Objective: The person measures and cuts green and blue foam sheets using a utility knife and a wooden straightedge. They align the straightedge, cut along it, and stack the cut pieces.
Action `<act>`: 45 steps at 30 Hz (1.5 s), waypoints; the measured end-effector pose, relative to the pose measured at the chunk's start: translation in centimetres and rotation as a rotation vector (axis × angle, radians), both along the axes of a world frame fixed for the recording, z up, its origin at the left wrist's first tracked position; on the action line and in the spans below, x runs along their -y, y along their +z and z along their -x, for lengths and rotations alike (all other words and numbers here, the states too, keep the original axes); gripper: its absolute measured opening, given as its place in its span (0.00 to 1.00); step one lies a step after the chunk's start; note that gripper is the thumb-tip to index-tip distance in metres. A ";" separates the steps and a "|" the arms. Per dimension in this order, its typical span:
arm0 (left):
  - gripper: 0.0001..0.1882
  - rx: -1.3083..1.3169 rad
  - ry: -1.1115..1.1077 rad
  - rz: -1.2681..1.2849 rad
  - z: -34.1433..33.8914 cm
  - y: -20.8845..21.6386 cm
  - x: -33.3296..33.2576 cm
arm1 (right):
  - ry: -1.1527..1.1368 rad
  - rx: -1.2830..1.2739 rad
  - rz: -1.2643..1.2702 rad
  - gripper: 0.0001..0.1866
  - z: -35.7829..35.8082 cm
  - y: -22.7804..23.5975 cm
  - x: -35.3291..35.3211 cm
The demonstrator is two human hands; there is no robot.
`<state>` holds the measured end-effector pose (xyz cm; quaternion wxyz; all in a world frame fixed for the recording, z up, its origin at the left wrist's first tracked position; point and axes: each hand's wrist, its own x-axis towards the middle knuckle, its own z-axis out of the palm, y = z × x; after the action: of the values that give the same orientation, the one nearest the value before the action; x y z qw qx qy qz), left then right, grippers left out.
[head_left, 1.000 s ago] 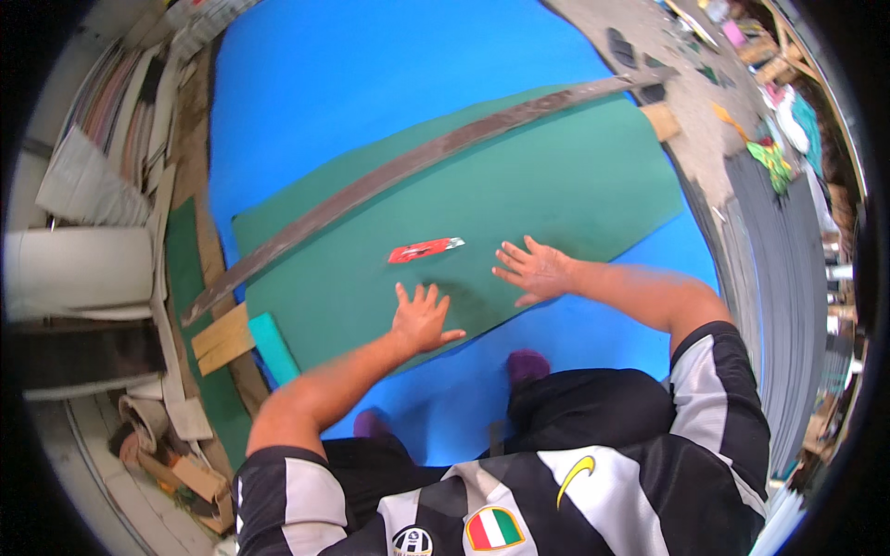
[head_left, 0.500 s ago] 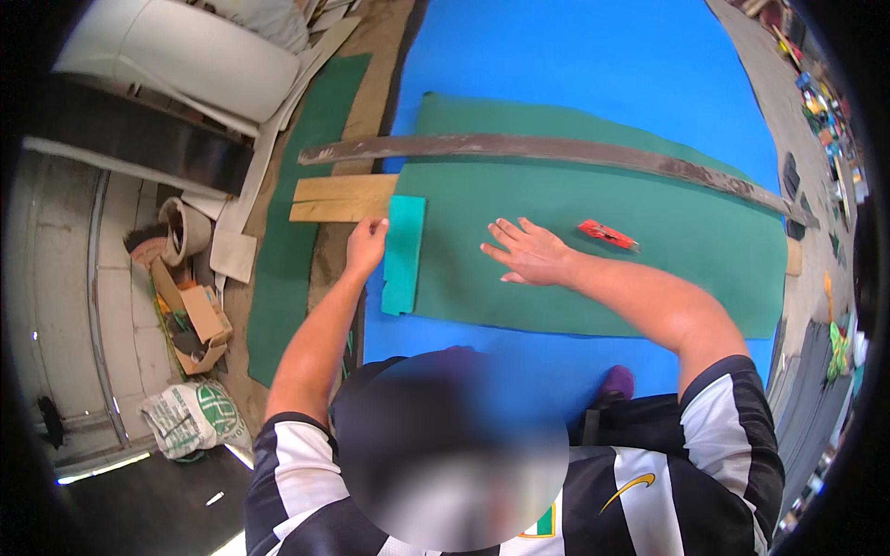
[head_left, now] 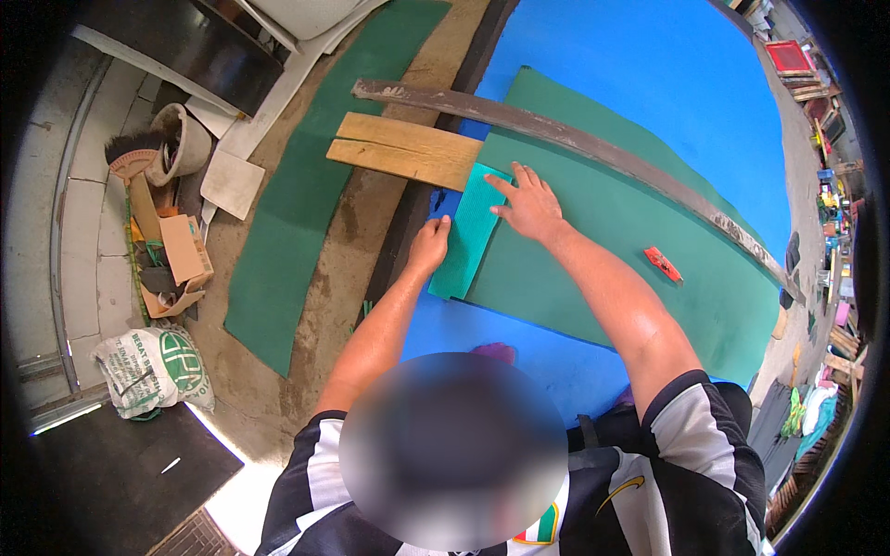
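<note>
A short teal ribbed strip point(head_left: 459, 243) lies slanted along the left end of a large green sheet point(head_left: 584, 232). At the strip's left edge is my left hand point(head_left: 429, 246), its fingers curled and its thumb against that edge. My right hand point(head_left: 530, 206) rests with fingers spread, the fingertips on the strip's upper right part and the palm over the green sheet. A red utility knife point(head_left: 663, 264) lies on the sheet, right of my right forearm. Beyond my hands, a long dark brown bar point(head_left: 575, 139) crosses the sheet.
A wooden board point(head_left: 403, 150) pokes out left from near the strip's far end. Blue sheeting point(head_left: 649, 42) lies under the green sheet. On the left are a long green piece point(head_left: 306, 222), a pot point(head_left: 181, 148), a cardboard box point(head_left: 185, 250) and a white sack point(head_left: 153, 371).
The view has turned, so the sheet now slants. My right hand has moved left from the middle of the green sheet onto the teal strip. My left hand stays at the strip's edge.
</note>
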<state>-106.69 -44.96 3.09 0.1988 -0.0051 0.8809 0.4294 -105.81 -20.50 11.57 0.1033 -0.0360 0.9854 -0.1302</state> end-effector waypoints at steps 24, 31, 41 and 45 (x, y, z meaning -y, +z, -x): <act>0.36 0.613 -0.003 -0.545 -1.0 1.7 0.2 | 0.352 -0.337 0.135 0.31 -3.7 -3.1 2.5; 0.38 0.691 0.086 -0.551 -1.3 3.0 0.5 | 0.547 -0.259 0.118 0.38 -9.9 -1.8 6.4; 0.39 0.819 0.133 -0.673 -1.3 2.0 1.9 | 0.503 -0.290 0.160 0.34 -10.1 -2.9 6.9; 0.36 0.811 0.124 -0.687 -1.4 2.0 1.4 | 0.532 -0.299 0.175 0.33 -10.4 -4.0 6.2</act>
<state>-105.25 -46.38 5.13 0.4875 -0.1572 0.5401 0.6678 -95.42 -26.71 7.59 -0.0156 -0.3200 0.9308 -0.1760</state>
